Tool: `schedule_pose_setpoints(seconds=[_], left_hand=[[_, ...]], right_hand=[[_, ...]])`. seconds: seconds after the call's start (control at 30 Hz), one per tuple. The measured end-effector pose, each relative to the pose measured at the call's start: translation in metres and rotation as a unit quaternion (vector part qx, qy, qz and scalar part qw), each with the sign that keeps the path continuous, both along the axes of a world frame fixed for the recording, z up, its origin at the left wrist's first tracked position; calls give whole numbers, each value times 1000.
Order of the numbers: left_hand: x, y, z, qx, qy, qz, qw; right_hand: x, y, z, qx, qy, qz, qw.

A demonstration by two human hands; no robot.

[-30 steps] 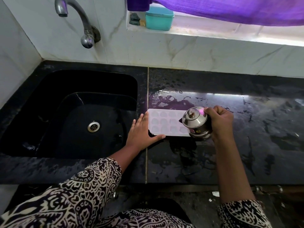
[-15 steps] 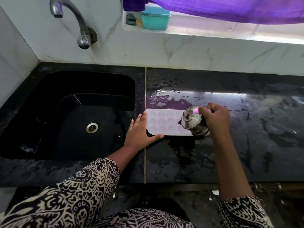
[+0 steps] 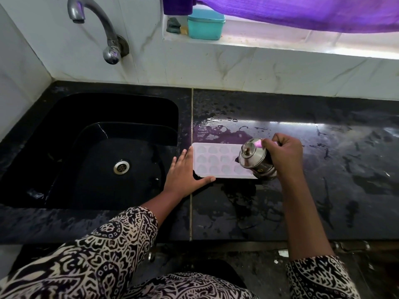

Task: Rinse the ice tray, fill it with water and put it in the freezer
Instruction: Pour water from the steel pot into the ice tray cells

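the white ice tray (image 3: 218, 161) lies flat on the wet black counter (image 3: 323, 190), just right of the black sink (image 3: 97, 147). the left hand (image 3: 183, 171) rests against the tray's left end, fingers straight, thumb along its near edge. the right hand (image 3: 285, 154) grips a lidded steel pot (image 3: 257, 160), tilted over the tray's right end. a teal box (image 3: 205, 23) sits on the sill.

The ice tray (image 3: 216, 163) lies on the surface (image 3: 336, 203) just right of the sink (image 3: 97, 108); the left hand (image 3: 183, 172) touches its left end; the right hand (image 3: 285, 155) holds a jug (image 3: 255, 160) over its right end.
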State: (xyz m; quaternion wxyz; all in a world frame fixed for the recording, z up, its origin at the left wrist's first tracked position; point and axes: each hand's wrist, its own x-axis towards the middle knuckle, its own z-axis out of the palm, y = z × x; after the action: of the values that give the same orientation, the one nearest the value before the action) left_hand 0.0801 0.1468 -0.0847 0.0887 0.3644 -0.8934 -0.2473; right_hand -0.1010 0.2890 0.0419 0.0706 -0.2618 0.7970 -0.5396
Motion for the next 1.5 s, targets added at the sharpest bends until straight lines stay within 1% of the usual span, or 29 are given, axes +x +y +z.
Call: schedule_pose_setpoints(seconds=[0.77,0.97,1.07,1.2,1.37,1.5], left_hand=[[0,0,1,3,5,0,1000],[1,0,0,-2,3,1,1000],[1,0,1,-3,3,0,1000],[1,0,2,-1,2,0,1000],[2,2,4,4,3,3,1000],[1,2,4,3,4,4,1000]], right_hand=[[2,1,-1,-5,0,3,1000],[1,2,0,-17,-15,0,1000],[-1,3,-1,-36,-36,-9,999],[-5,4,-2,-71,-89,-24,993],[-12,6,-2,-138,-158,-41,977],[-15,10,-1,-152,-164,-48,974]])
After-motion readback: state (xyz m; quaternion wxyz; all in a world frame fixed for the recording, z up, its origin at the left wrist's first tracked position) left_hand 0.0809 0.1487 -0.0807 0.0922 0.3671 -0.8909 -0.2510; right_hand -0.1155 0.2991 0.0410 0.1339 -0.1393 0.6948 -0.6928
